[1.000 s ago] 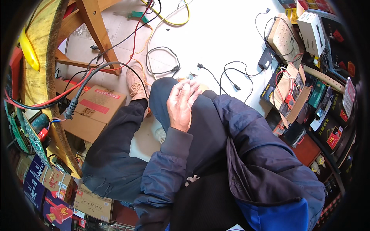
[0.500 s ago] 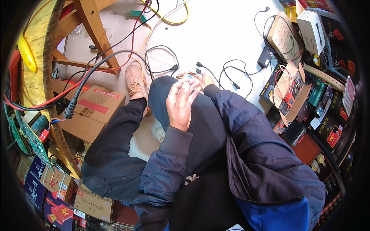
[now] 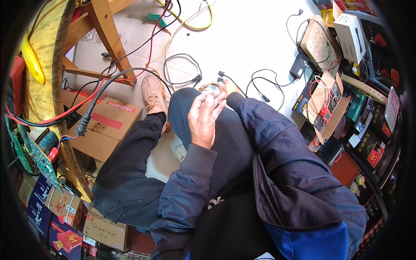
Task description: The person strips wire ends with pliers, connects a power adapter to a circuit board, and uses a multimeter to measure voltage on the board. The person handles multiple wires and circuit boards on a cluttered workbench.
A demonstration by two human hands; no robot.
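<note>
My left hand is over my right knee, its fingers stretched out and slightly bent, with no object visible in it. Just beyond its fingertips is my right hand, close to or touching them. The right hand's fingers are mostly hidden, so what they hold, if anything, does not show. Thin orange-brown wires lie or hang right beside both hands' fingertips. A black cable plug is just past the right hand, its cord running right across the pale floor.
At left, a wooden table bears a circuit board; a thick black cable connector hangs by it. A cardboard box lies below. Cables cross the floor ahead. At right stand an open carton of wires and a white metal case.
The view has shifted very slightly, with the table and hanging connector appearing a little farther right. Both hands stay in nearly the same place and pose.
</note>
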